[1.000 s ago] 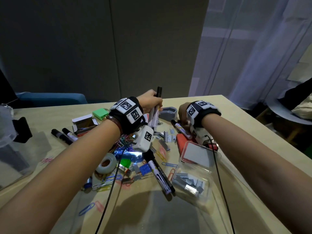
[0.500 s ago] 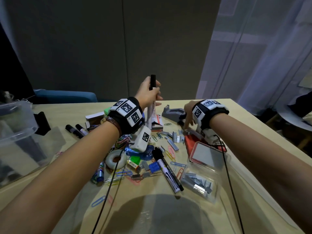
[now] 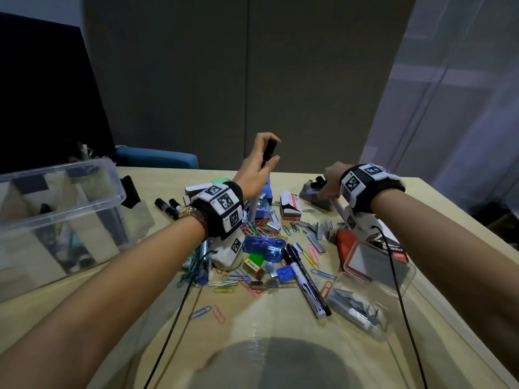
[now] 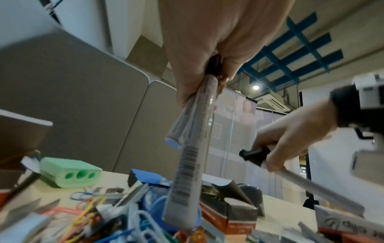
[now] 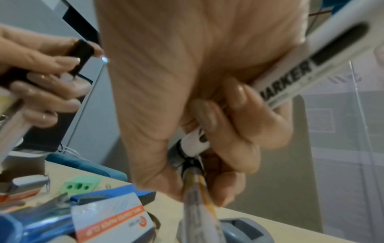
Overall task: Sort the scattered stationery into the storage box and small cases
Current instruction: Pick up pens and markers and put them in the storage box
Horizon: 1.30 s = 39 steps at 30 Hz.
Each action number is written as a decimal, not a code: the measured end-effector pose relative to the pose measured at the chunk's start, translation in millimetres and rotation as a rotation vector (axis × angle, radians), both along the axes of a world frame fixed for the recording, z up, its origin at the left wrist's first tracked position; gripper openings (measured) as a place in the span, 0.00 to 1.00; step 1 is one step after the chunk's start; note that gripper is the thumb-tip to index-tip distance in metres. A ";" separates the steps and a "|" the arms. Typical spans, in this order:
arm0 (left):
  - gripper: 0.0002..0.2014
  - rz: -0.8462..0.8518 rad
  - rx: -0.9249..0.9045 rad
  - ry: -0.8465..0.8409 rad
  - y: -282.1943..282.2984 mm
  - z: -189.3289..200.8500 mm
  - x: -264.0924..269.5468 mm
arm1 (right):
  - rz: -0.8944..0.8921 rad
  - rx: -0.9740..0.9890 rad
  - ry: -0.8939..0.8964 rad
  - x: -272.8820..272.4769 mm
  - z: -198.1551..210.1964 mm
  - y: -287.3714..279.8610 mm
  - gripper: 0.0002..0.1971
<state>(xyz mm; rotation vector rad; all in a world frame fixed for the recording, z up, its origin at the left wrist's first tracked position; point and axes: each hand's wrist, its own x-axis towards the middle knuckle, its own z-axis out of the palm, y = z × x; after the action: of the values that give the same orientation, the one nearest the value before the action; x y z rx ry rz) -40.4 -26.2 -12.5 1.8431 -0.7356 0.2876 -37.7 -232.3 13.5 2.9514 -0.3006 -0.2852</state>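
Note:
My left hand (image 3: 266,153) is raised above the stationery pile and grips two markers (image 4: 191,156) upright, their black caps up between its fingers. One of them has a blue end. My right hand (image 3: 328,186) hovers low at the back right beside a grey dispenser (image 3: 311,193). It grips a white marker (image 5: 290,78) and a second pen (image 5: 197,189) in its curled fingers. The clear storage box (image 3: 70,192) stands open at the far left. A small clear case (image 3: 393,279) with a red-rimmed lid, holding staples, lies at the right front.
Paper clips (image 3: 261,228), loose staples, a blue stapler (image 3: 264,245) and a staple box (image 3: 290,206) cover the table's middle. A black-and-white marker (image 3: 306,284) lies near the front, and two more markers (image 3: 168,206) beside the storage box. A green sharpener (image 4: 70,171) sits behind.
My left hand has lifted its markers higher above the pile. My right hand has risen from the table with a marker in it. The view has swung left, showing more of the storage box.

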 end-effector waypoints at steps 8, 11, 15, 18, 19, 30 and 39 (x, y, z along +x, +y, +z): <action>0.37 -0.060 0.102 0.148 6.5 -7.7 -9.3 | 0.027 -0.022 -0.149 -14.2 9.1 11.7 0.18; 0.34 -0.012 0.198 0.197 8.3 -8.6 -11.9 | 0.023 -0.054 -0.204 -12.5 16.2 14.0 0.20; 0.25 -0.064 0.261 0.272 13.4 -13.9 -7.2 | 0.021 -0.068 -0.329 -11.1 25.2 18.5 0.19; 0.21 -0.098 0.347 0.389 17.9 -20.2 -8.0 | 0.021 -0.070 -0.416 -9.3 33.5 24.6 0.21; 0.18 -0.103 0.406 0.420 18.2 -20.5 -10.9 | 0.025 -0.063 -0.455 -8.5 36.5 26.8 0.21; 0.04 0.105 -0.265 0.379 83.2 96.4 -22.9 | -0.102 0.956 -0.724 9.8 74.2 98.1 0.26; 0.13 0.453 -0.286 0.738 217.9 120.8 -47.2 | -0.052 1.976 -0.029 14.0 85.1 230.2 0.11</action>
<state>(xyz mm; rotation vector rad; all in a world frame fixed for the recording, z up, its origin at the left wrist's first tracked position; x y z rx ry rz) -87.6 191.7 108.3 1.6469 0.2257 -0.0161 -23.7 -2.2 98.5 4.8382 0.0138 -1.0019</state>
